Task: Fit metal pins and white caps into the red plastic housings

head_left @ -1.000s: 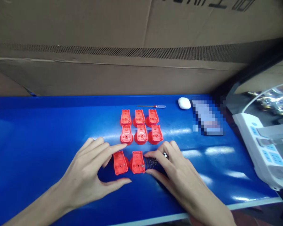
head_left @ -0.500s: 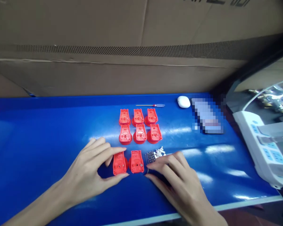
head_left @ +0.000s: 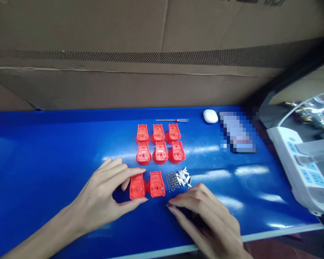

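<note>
My left hand (head_left: 104,192) holds a red plastic housing (head_left: 136,187) between thumb and fingers, its hollow side facing up, on the blue table. Just right of it, a second red housing (head_left: 157,185) lies with a small metal part showing near its lower right corner. My right hand (head_left: 205,212) is closed in a pinch below and right of that housing. A small thin metal piece (head_left: 171,205) shows at its fingertips; its exact kind is unclear. Beyond the right hand lie a row of thin metal pins (head_left: 172,181) and a pile of small white parts (head_left: 183,176).
Several more red housings (head_left: 160,153) stand in two rows farther back. Behind them lies a screwdriver (head_left: 175,120). A white rounded case (head_left: 210,116) and a blurred-out flat object (head_left: 239,133) are at back right. A white power strip (head_left: 302,169) stands at the right edge; cardboard (head_left: 124,90) backs the table.
My right hand has moved down toward me, away from the metal pins, uncovering them and more white parts. My left hand stays on its red housing.
</note>
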`<action>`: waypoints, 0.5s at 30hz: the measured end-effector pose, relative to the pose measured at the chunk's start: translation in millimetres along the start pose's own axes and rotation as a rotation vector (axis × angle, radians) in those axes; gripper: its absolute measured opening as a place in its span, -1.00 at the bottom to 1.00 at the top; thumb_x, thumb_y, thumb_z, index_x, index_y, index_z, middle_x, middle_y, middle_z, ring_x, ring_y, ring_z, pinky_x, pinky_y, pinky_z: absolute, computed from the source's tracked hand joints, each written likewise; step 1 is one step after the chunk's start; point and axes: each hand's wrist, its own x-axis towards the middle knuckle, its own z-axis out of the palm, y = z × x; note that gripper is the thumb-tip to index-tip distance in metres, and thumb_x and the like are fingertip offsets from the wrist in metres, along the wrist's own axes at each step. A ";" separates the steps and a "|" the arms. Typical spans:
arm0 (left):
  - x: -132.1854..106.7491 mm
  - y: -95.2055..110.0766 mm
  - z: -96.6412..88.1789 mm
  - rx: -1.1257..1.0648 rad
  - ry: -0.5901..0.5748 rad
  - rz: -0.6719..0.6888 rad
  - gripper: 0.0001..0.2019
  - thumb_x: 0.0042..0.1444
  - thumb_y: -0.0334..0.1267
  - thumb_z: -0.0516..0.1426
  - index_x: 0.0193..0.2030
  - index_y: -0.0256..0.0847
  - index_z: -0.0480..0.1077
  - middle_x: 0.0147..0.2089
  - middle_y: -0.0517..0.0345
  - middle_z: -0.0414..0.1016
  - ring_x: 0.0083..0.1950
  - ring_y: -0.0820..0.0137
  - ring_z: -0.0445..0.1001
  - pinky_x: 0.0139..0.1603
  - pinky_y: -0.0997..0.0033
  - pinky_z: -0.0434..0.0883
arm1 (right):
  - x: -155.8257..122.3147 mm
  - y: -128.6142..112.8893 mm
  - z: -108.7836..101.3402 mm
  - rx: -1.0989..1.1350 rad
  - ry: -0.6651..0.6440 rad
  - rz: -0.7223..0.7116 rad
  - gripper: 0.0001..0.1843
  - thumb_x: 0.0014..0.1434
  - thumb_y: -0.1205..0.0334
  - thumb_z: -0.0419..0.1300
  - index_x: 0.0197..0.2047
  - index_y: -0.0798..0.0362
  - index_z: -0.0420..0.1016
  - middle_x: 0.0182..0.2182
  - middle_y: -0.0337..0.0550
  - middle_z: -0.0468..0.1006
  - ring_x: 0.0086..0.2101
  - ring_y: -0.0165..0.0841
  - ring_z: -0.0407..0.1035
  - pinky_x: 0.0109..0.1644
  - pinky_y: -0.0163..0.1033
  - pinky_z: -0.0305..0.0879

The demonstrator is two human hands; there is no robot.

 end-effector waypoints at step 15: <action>-2.5 3.8 -2.9 0.086 0.022 0.015 -0.58 0.28 -0.17 0.43 0.23 -0.11 0.53 -0.11 0.07 0.59 -0.09 0.20 0.51 0.02 0.14 0.40 | 10.4 -22.5 15.1 0.211 0.145 0.043 -0.72 0.30 0.58 0.37 -0.04 0.04 0.63 -0.29 -0.19 0.74 -0.32 -0.34 0.65 -0.25 -0.22 0.63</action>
